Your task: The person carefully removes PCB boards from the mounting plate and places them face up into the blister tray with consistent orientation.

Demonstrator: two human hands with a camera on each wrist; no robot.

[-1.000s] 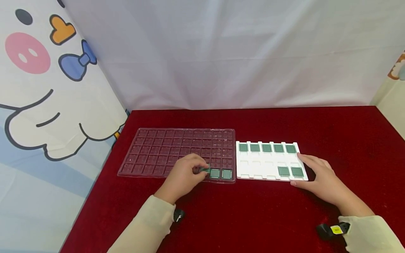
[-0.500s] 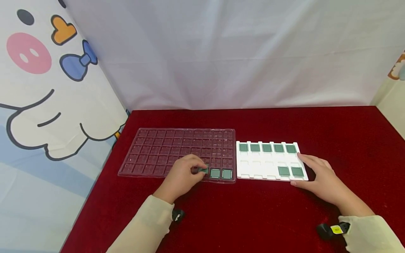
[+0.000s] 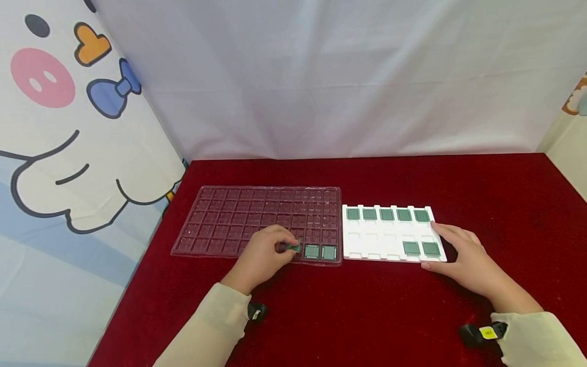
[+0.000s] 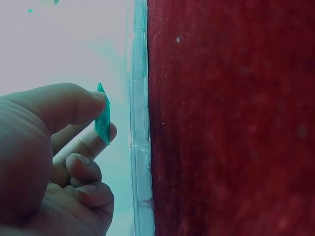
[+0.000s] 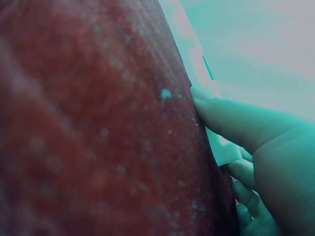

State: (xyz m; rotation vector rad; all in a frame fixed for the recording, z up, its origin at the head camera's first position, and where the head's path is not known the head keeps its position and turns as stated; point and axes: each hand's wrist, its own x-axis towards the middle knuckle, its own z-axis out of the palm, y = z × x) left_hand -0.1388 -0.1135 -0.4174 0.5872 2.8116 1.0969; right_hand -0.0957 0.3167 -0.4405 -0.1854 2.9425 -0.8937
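My left hand [image 3: 263, 257] pinches a small square green circuit board [image 4: 103, 118] between thumb and fingertips, tilted on edge in the left wrist view. It is over the front row of a clear plastic tray [image 3: 220, 218] with many pockets. Two green boards [image 3: 320, 252] lie flat in that row's right-end pockets. Against the tray's right side is a white tray [image 3: 371, 245], with several boards [image 3: 387, 214] in its back row and two [image 3: 421, 248] at front right. My right hand [image 3: 470, 262] touches its right end, thumb at the front edge, forefinger at the side.
Both trays lie on a dark red cloth-covered table [image 3: 367, 316]. A white curtain [image 3: 344, 81] hangs behind it, and a cartoon-printed sheet [image 3: 82, 168] hangs along the left side. A black wrist camera [image 3: 472, 335] sits at the right wrist.
My left hand has shifted slightly left with the board, away from the two lying boards; a gap beside them now shows. The right hand and white tray have stayed still.
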